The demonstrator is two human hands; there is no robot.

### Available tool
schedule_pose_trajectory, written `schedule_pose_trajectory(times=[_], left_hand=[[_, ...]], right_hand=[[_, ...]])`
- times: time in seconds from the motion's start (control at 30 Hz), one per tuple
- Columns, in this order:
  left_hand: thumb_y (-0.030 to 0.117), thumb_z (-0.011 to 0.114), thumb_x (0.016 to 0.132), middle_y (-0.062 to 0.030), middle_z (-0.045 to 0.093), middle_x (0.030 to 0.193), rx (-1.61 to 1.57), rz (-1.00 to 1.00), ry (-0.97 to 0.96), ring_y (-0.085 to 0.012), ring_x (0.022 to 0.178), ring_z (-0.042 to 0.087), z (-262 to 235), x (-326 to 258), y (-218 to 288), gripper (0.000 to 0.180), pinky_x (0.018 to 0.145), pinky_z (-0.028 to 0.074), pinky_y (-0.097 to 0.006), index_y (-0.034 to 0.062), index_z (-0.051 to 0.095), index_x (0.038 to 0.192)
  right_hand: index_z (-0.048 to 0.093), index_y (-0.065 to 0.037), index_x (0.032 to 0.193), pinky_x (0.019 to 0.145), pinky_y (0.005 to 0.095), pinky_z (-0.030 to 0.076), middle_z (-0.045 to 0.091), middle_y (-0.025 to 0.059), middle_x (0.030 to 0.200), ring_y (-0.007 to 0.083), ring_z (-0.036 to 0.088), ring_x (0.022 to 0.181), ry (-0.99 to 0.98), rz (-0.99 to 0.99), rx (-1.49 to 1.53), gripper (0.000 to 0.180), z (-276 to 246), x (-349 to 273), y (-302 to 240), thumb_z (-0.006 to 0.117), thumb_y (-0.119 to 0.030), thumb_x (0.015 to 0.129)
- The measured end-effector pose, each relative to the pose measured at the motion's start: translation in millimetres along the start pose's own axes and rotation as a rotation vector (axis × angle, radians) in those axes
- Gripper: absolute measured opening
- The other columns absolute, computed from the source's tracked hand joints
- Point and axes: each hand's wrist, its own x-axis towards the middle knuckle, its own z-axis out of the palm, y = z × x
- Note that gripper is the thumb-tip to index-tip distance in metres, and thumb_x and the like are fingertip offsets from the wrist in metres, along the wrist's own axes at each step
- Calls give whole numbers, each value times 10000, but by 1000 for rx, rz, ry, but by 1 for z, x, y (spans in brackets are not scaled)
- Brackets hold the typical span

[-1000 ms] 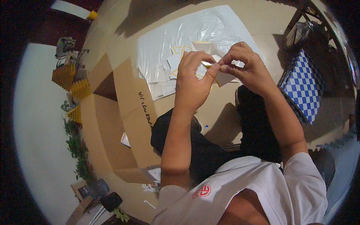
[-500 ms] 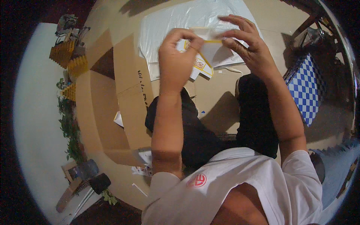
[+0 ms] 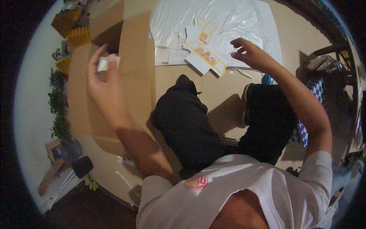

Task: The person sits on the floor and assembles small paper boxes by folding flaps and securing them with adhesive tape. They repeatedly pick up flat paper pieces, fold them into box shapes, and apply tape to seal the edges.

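My left hand [image 3: 102,78] is raised out to the left over the open cardboard box [image 3: 110,42], pinching a small folded white and yellow paper box [image 3: 103,63]. My right hand [image 3: 249,53] hovers with fingers spread and nothing in it over the clear plastic sheet [image 3: 228,19]. Flat white and yellow box blanks [image 3: 206,55] lie on that sheet just left of my right hand. My knees in black trousers [image 3: 187,118] show below, on the tan floor.
A blue and white checked cloth [image 3: 310,110] lies at the right beside a dark chair leg. Yellow woven items [image 3: 72,28] and green leaves [image 3: 57,107] line the left edge. Small dark objects and paper scraps lie at the lower left.
My hands, joined on a paper box a second ago, have parted. The left swung out left over the cardboard box with the folded piece; the right stayed over the plastic sheet.
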Motion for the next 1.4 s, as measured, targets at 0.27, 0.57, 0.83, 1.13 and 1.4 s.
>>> schedule_pose_trajectory(times=[0.27,0.57,0.83,1.13,1.4], left_hand=[[236,646,850,-110,609,1105,89,411,-1313,-259,1125,540,60,-110,33,407,998,391,-383,20,568,1186],[289,577,855,-154,573,1160,207,345,-1403,-297,1157,517,72,-110,25,477,1055,362,-436,45,525,1262],[296,548,866,-148,579,1157,186,426,-1422,-292,1144,531,76,-105,28,462,1042,384,-429,50,532,1257],[323,626,837,-127,584,1165,160,342,-1275,-283,1157,515,64,-112,36,483,1030,373,-427,67,545,1238],[236,630,893,-174,500,1318,-175,33,-790,-337,1180,513,76,-112,38,577,1001,388,-437,53,378,1379]], right_hand=[[414,-30,1331,934,471,464,500,235,1276,402,517,1158,-543,246,-742,673,117,93,144,667,-388,821],[210,5,1439,1000,538,390,276,263,1460,446,291,1351,-77,181,-824,740,243,102,221,576,-264,855],[452,77,1233,741,450,568,444,315,1279,450,495,1178,-184,84,-727,500,233,118,227,572,-192,829],[565,-69,844,522,454,502,647,125,731,307,656,642,18,-281,-824,112,152,115,181,504,-162,854],[540,-74,764,503,418,512,624,119,634,298,642,568,340,-498,-785,115,16,107,32,535,-152,849]])
